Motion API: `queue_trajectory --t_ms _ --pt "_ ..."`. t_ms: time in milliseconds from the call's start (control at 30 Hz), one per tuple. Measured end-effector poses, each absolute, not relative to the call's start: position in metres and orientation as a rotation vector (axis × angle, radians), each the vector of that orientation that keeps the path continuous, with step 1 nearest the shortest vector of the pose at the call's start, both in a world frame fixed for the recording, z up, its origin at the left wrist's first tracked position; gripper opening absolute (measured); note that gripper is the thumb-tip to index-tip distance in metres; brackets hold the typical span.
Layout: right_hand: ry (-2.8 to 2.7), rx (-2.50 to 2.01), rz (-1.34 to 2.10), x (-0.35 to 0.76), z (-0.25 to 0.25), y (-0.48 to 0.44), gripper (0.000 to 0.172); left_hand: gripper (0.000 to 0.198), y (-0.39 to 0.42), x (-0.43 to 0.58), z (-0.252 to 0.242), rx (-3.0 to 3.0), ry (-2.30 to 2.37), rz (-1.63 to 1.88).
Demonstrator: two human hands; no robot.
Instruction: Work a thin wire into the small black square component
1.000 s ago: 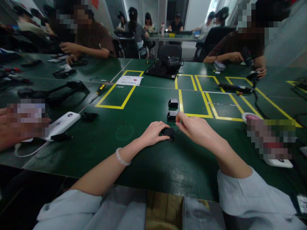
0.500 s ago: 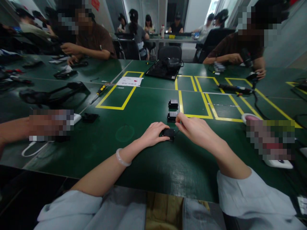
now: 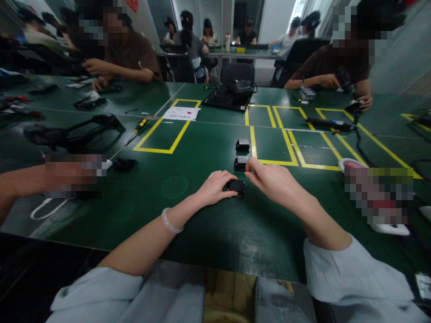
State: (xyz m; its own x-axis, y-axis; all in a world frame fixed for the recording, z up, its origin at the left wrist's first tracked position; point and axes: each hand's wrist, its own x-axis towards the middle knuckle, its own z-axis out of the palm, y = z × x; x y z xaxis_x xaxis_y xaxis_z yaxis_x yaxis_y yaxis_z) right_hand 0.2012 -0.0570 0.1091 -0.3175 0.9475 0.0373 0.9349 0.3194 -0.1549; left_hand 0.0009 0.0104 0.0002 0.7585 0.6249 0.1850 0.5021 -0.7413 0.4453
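Observation:
My left hand (image 3: 213,187) rests on the green table (image 3: 202,224) with its fingers curled round the near small black block (image 3: 237,187). A white bangle sits on that wrist. My right hand (image 3: 274,181) hovers just right of it, fingertips pinched together at the edge of the middle black block (image 3: 241,162). What the pinch holds is too small to make out. A third black block (image 3: 243,145) lies farther back in the same line.
Yellow tape rectangles (image 3: 168,130) mark the table. A screwdriver (image 3: 139,127), a paper card (image 3: 182,113) and a black tray (image 3: 232,95) lie beyond. A co-worker's arm (image 3: 20,186) reaches in at left. Other people sit across. A white device (image 3: 390,228) lies right.
My hands have hardly moved. The co-worker's hand at left has slid right over the white device there.

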Motion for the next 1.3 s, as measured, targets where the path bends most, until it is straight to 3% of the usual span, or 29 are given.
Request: queue_trajectory --t_ms 1300 --pt "-2.439 -1.712 0.18 0.2022 0.1113 -0.0589 0.016 0.038 0.0113 0.0004 -0.0019 2.587 0.855 0.473"
